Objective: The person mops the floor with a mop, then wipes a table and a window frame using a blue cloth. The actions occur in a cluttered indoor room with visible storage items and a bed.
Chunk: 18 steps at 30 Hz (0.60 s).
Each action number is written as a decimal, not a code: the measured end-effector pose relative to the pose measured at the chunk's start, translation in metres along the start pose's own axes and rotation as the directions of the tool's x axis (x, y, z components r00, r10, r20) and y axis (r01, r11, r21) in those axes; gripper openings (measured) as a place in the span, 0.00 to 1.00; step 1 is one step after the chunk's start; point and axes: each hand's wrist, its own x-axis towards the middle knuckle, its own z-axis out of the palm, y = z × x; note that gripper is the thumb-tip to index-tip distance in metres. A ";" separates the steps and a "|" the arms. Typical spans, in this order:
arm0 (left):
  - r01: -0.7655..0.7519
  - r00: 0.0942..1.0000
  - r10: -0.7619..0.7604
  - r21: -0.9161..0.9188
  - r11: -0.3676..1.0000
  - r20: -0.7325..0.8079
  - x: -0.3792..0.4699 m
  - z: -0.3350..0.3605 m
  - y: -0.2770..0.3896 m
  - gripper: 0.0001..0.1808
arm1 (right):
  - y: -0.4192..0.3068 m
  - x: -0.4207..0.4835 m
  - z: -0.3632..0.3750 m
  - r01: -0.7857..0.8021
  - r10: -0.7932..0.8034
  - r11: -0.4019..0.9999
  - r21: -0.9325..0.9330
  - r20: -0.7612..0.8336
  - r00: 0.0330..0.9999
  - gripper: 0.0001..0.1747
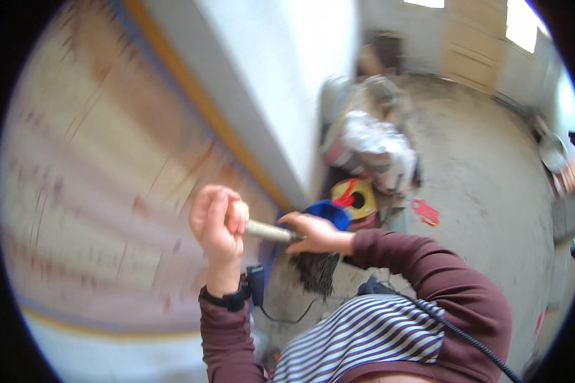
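My left hand (219,218), with a black strap and device at its wrist, is closed around the end of a pale mop handle (270,232). Farther along that handle is my right hand (314,233), its thumb and fingers spread on either side of the shaft; whether it grips is unclear. Dark mop strands (316,273) hang just below the right hand. Right behind this hand stands a blue bucket or basin (333,213), partly hidden by it. The mop's join to its head is mostly covered by the hand.
A broad patterned surface (124,191) with an orange edge fills the left, beside a white wall or panel (268,72). Plastic-covered bags (376,143), a yellow item (364,198) and a red piece (425,212) lie on the grey floor (479,158). A black cable (460,332) crosses my sleeve.
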 end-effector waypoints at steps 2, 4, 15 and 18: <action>-0.027 0.979 0.019 0.039 0.999 0.201 0.031 0.010 -0.022 0.20 | -0.007 0.028 -0.004 -0.114 0.106 0.984 -0.140 -0.064 0.992 0.23; -0.089 0.965 0.063 0.091 0.992 0.255 0.069 0.004 -0.048 0.24 | 0.001 0.047 -0.020 -0.294 0.265 0.949 -0.115 -0.217 0.940 0.14; -0.307 0.933 -0.321 0.819 -0.484 0.160 0.168 -0.212 -0.221 0.18 | 0.094 0.040 -0.119 -0.560 0.527 0.827 -0.041 -0.288 0.800 0.21; -0.405 0.914 -0.230 0.748 -0.526 0.333 0.194 -0.246 -0.244 0.17 | 0.108 0.020 -0.127 -0.468 0.442 0.884 -0.016 -0.298 0.846 0.17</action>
